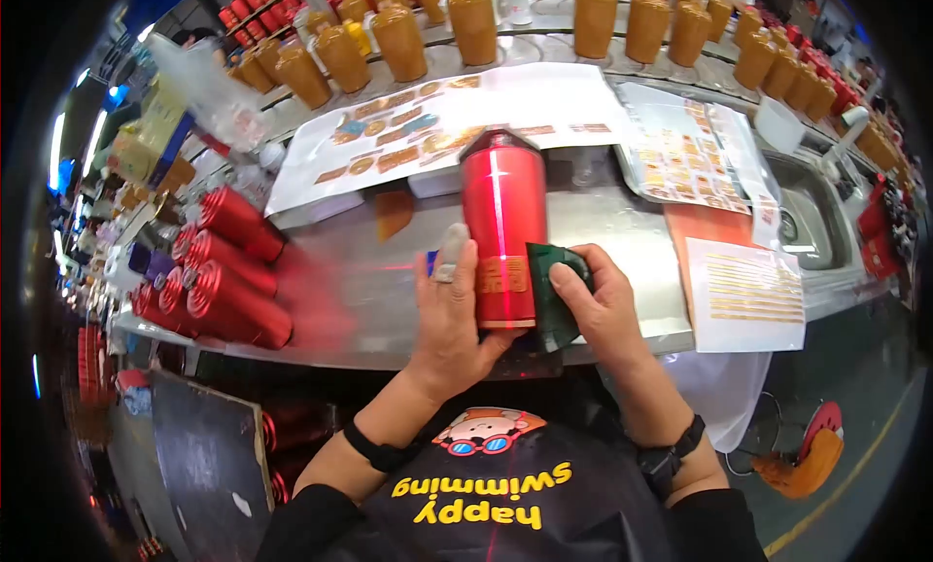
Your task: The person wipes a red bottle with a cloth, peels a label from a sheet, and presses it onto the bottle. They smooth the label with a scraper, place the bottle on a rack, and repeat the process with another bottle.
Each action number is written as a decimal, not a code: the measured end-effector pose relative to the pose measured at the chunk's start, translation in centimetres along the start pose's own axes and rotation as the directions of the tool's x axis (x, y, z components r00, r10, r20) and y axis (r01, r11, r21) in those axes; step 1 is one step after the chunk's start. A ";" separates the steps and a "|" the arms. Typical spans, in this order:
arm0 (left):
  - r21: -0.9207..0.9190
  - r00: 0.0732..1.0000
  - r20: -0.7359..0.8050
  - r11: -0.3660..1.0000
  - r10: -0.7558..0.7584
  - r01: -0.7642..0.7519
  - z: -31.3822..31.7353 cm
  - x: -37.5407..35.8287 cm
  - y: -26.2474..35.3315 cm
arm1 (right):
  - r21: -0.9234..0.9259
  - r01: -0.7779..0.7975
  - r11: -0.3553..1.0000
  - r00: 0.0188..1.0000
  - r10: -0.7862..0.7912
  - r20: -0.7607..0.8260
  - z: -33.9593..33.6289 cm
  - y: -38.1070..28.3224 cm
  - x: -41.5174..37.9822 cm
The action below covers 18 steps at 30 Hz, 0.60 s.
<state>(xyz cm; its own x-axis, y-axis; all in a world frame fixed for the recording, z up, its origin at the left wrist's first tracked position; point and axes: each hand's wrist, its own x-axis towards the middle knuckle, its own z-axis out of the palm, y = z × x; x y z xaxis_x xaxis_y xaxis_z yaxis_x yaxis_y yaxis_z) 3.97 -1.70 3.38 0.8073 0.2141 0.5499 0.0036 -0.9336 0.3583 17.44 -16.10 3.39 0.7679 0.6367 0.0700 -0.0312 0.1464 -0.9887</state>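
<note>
A shiny red bottle [502, 207] with a dark, faceted end stands in front of me, a gold decal [502, 274] low on its side. My left hand [450, 309] is closed around the bottle's lower left side, its thumb under the base; a pale cover wraps one fingertip. My right hand [598, 295] pinches a dark green cloth [552, 304] against the bottle's right side, beside the decal. A small blue thing shows behind my left fingers, mostly hidden.
Several red bottles [233, 299] lean together at the left. Decal sheets [389, 139] lie behind the bottle, with a tray of more decals [680, 154] to the right. A white sheet with gold strips [748, 295] overhangs the table's front edge. Brown bottles [476, 27] line the conveyor; a sink [812, 212] is far right.
</note>
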 end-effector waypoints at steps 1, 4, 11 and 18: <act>0.015 0.999 0.025 1.000 0.024 -0.024 0.0 0.0 -0.5 | -0.062 -0.007 0.998 0.999 0.004 -0.047 -0.5 0.4 0.1; -0.262 0.985 0.098 0.951 -0.140 0.161 0.7 -0.4 -1.4 | -0.071 0.038 0.997 0.997 -0.043 -0.066 -2.7 0.5 -0.2; -0.094 0.997 -0.079 0.995 0.009 -0.016 0.3 -1.1 -1.1 | -0.169 0.025 0.985 0.998 -0.033 -0.047 -3.2 -2.1 -0.8; -0.149 0.963 -0.157 0.959 0.219 -0.242 -0.5 -2.3 -2.6 | -0.090 -0.018 0.996 0.994 0.028 0.109 -1.7 -2.9 0.1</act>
<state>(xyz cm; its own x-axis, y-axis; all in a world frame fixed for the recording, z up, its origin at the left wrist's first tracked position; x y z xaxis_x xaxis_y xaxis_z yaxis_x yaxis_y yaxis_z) 1.84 0.40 1.54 0.6856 0.0469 0.7264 -0.2798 -0.9043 0.3225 18.70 -17.77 6.00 0.6926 0.7191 0.0561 0.0123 0.0660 -0.9977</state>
